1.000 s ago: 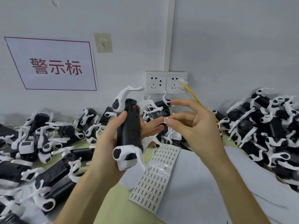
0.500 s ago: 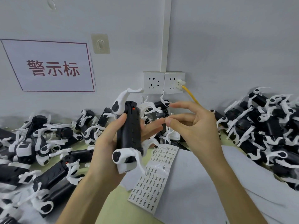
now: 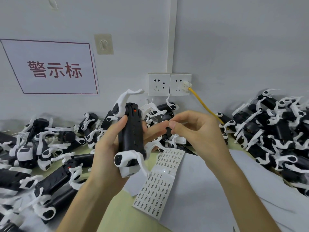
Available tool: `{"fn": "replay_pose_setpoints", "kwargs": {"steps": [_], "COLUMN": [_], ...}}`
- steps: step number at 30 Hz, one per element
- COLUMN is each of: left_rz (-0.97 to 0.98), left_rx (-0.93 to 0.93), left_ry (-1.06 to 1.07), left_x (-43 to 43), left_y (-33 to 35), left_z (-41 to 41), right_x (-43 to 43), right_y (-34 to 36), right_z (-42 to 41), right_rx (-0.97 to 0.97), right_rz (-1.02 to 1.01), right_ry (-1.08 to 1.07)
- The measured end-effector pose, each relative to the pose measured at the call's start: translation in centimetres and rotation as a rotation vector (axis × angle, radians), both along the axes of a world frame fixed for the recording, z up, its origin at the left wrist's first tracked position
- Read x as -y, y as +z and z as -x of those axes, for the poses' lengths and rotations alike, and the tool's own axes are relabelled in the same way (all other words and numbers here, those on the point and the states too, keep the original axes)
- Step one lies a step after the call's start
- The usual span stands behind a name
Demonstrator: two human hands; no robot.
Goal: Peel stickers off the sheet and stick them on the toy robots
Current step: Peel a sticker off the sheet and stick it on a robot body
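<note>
Black robot stands upright in the left hand, fingers curled round it; right hand presses thumb to forefinger beside it (anything between them is hidden), above the sheet.

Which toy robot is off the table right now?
The toy robot that the left hand grips upright, white legs sticking out; all the others lie heaped on the table.

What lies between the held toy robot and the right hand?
Only fingers of the left hand, which grips the toy robot, seen in the head view.
</note>
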State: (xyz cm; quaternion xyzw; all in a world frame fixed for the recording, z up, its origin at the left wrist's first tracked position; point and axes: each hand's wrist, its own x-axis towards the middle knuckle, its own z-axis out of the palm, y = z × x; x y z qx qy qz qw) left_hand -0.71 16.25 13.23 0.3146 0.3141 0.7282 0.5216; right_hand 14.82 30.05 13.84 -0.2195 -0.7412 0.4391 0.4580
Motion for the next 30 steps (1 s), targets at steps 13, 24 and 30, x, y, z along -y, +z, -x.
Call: {"fn": "replay_pose_setpoints", "kwargs": {"steps": [13,24,30], "left_rz": [0.041,0.218,0.213], "left_rx": [-0.041,-0.107,-0.291], "left_ry": [0.087,0.238,0.250], "left_x": [-0.6,-2.2,-2.0], "left_y": [0.0,-1.3,-1.9], "left_z": [-1.1,0.2,-0.2], "right_x": [1.0,1.7,2.5], "right_y": [0.1,1.1,1.5], "right_z": [0.2,-0.2,0.0], "right_rx": [0.157,-0.059,0.010], "right_rz": [-0.092,-0.033,0.098], "right_ry": [0.008,0.072,0.228]}}
